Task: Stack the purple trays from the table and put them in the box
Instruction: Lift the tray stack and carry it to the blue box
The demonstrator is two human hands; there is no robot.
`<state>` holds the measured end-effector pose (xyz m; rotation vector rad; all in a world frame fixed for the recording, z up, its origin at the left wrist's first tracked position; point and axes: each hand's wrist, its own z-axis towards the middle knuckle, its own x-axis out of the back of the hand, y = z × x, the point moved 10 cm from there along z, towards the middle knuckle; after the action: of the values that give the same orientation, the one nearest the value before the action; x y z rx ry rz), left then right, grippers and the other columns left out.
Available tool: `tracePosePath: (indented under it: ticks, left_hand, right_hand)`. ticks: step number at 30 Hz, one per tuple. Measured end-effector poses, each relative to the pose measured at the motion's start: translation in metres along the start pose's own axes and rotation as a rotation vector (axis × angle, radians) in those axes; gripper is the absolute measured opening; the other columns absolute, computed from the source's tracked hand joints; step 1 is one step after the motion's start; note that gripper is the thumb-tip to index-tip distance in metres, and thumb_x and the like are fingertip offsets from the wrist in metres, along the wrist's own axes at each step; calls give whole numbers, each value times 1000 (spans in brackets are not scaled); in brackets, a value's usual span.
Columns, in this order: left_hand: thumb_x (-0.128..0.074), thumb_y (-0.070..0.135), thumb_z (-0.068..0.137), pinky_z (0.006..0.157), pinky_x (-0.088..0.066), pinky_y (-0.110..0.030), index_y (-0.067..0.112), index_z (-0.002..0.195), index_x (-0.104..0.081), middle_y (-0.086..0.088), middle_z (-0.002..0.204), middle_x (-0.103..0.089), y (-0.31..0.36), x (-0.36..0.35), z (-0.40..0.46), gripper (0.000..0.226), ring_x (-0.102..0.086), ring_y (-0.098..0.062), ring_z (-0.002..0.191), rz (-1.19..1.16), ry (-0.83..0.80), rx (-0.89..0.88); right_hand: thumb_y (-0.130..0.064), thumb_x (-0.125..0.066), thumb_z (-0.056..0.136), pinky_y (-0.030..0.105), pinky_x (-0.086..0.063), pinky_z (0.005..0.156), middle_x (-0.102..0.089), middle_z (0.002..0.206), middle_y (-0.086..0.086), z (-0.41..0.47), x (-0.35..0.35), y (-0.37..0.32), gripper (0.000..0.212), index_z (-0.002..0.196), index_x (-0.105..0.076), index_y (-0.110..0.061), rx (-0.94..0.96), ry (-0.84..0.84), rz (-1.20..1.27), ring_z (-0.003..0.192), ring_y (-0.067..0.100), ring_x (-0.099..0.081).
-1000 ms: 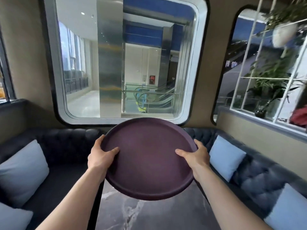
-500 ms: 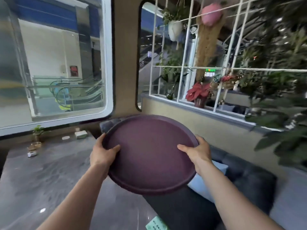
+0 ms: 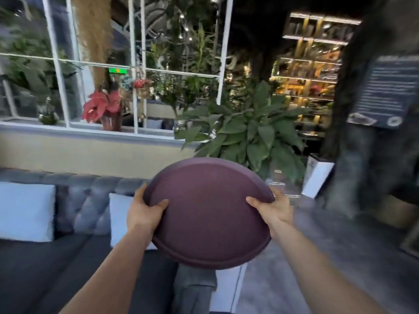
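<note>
A round purple tray (image 3: 207, 209) is held up in front of me, tilted with its far rim raised. My left hand (image 3: 144, 211) grips its left rim, thumb lying on the tray's face. My right hand (image 3: 273, 209) grips its right rim the same way. Whether more trays lie stacked under the top one cannot be told from here. No box and no table are in sight.
A dark tufted sofa (image 3: 86, 207) with pale cushions (image 3: 25, 211) runs along the left. Behind it stands a low wall with a white-framed window (image 3: 136, 71). A large leafy plant (image 3: 244, 130) in a white pot stands ahead. Grey floor (image 3: 317, 257) opens to the right.
My view has swung to the right, away from the marble table and rounded window to the sofa end, plant and lit shelves. Both hands keep the same hold on the tray.
</note>
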<state>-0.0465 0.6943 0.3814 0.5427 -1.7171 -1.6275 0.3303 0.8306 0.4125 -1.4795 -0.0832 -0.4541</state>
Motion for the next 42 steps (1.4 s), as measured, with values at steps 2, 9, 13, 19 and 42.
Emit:
tracePosePath:
  ticks: [2, 9, 13, 19, 42]
  left_hand:
    - [-81, 34, 71, 108, -44, -48, 34, 148, -41, -2, 142, -59, 3, -50, 2, 87, -57, -31, 126, -32, -126, 0]
    - [-79, 28, 78, 101, -46, -36, 35, 147, -45, 4, 128, -63, 26, -211, -65, 77, -60, -30, 121, -54, -467, -35]
    - [-82, 27, 75, 99, -48, -36, 37, 143, -49, 1, 128, -67, 40, -300, -138, 77, -64, -29, 115, -36, -666, -87]
    - [-84, 22, 73, 100, -48, -39, 31, 144, -49, -2, 131, -65, 70, -403, -286, 80, -64, -28, 114, -65, -944, -191]
    - [-81, 35, 74, 96, -54, -49, 46, 140, -42, 7, 141, -56, 86, -598, -735, 77, -62, -29, 116, 15, -1467, -331]
  right_hand:
    - [-43, -88, 55, 41, -50, 99, -73, 111, 0, 1, 45, 18, 72, 122, -65, -29, -39, 106, -25, 113, 27, -63]
    - [-47, -89, 55, 46, -50, 101, -67, 123, 1, -41, 207, 87, 88, 134, -55, -29, -199, 444, -61, 117, 29, -61]
    - [-51, -88, 52, 46, -51, 100, -66, 126, 2, -91, 303, 125, 94, 136, -53, -27, -264, 645, -101, 117, 28, -62]
    - [-48, -87, 59, 46, -47, 104, -64, 131, 4, -182, 441, 167, 91, 140, -50, -27, -393, 899, -154, 122, 29, -58]
    - [-46, -83, 68, 43, -44, 105, -59, 138, 8, -408, 762, 304, 77, 136, -53, -24, -666, 1381, -136, 124, 33, -56]
